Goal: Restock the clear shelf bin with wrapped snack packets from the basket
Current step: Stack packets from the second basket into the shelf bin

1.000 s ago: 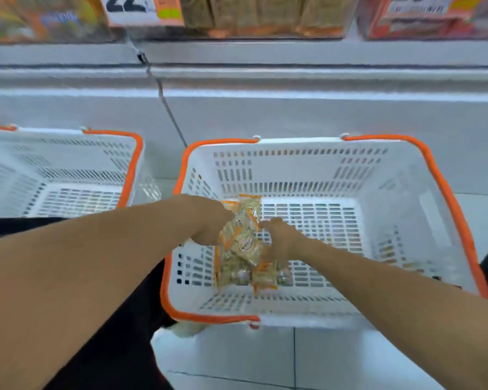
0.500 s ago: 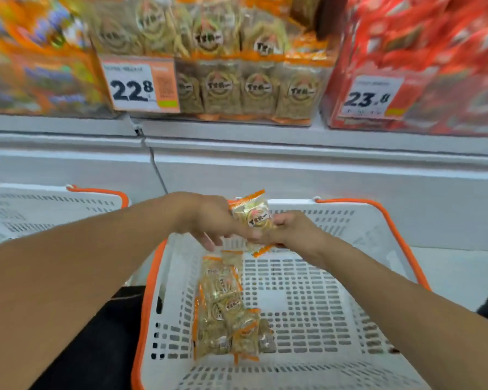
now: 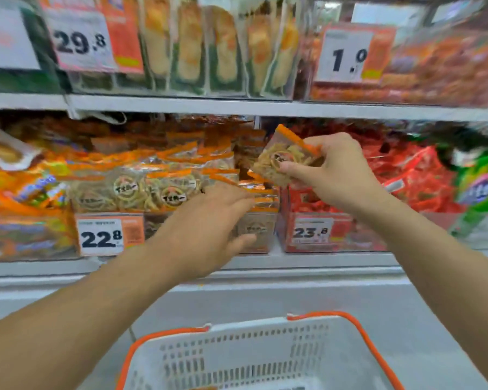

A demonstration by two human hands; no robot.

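My right hand [image 3: 337, 171] holds one wrapped snack packet [image 3: 283, 159], clear with orange edges and a round label, raised in front of the middle shelf. Below and left of it stands the clear shelf bin [image 3: 255, 230], filled with the same kind of packets and marked by a 22.8 price tag [image 3: 103, 237]. My left hand [image 3: 209, 218] reaches to the bin's front right part with fingers spread, touching the packets at the top; it holds nothing. The white basket with an orange rim [image 3: 358, 332] sits at the bottom; its contents are out of view.
A bin of red packets [image 3: 333, 229] with a 23.8 tag stands right of the clear bin. Orange and purple bags [image 3: 23, 209] lie at the left, green bags [image 3: 479, 181] at the far right. The upper shelf [image 3: 237, 106] carries more snack bins overhead.
Both hands rose from the basket up to the middle shelf. The packet, held between both hands half a second ago, is now in the right hand alone. My left hand went to the bin.
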